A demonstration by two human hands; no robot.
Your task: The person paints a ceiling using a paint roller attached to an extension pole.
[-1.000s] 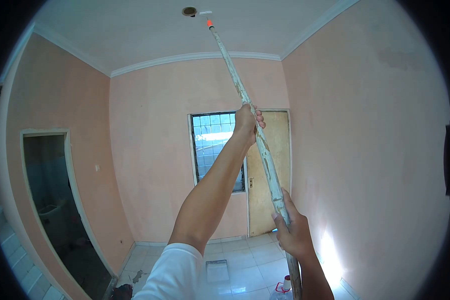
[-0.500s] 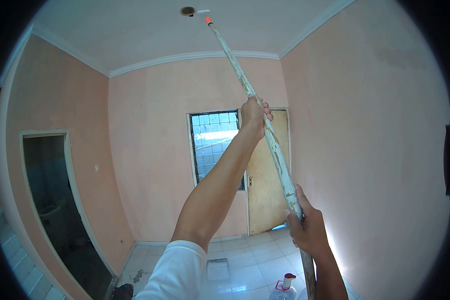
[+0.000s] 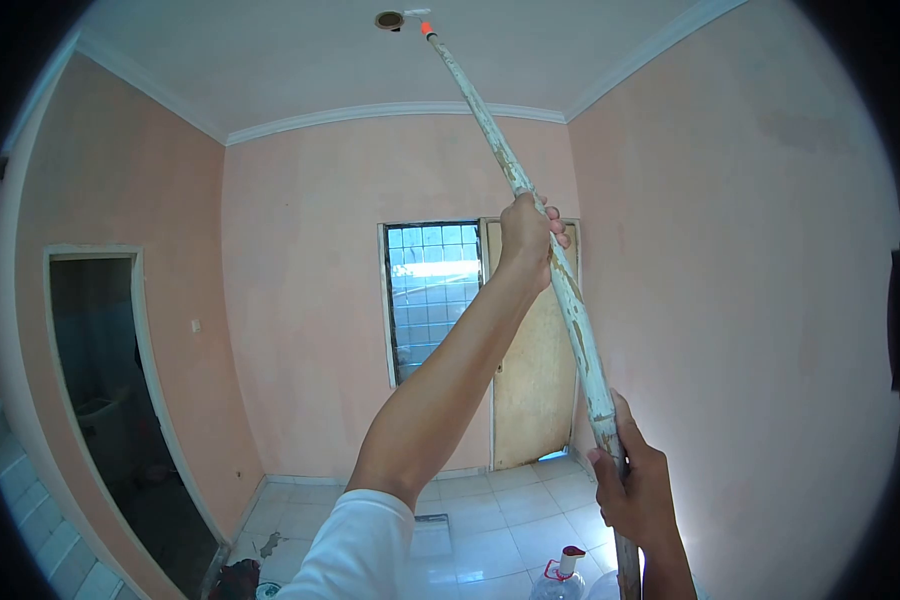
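A long bamboo pole [image 3: 580, 330] with flaking pale paint slants up toward the ceiling. My left hand [image 3: 530, 240] is wrapped round its middle part. Lower down, my right hand [image 3: 638, 490] grips the pole near its bottom end, thumb and fingers on either side. At the pole's top an orange handle [image 3: 427, 29] carries a small white roller [image 3: 417, 13], which is at the ceiling just right of a round hole [image 3: 389, 20].
Ahead are a barred window [image 3: 433, 290] and a wooden door [image 3: 535, 380]. A dark doorway [image 3: 120, 400] opens at left. On the tiled floor stand a clear bottle with a red-and-white top [image 3: 560, 580] and a dark bundle [image 3: 237, 578].
Both hands and the pole's lower part have shifted right and down in the view. The roller and hole appear slightly further right, and the whole view has moved a little.
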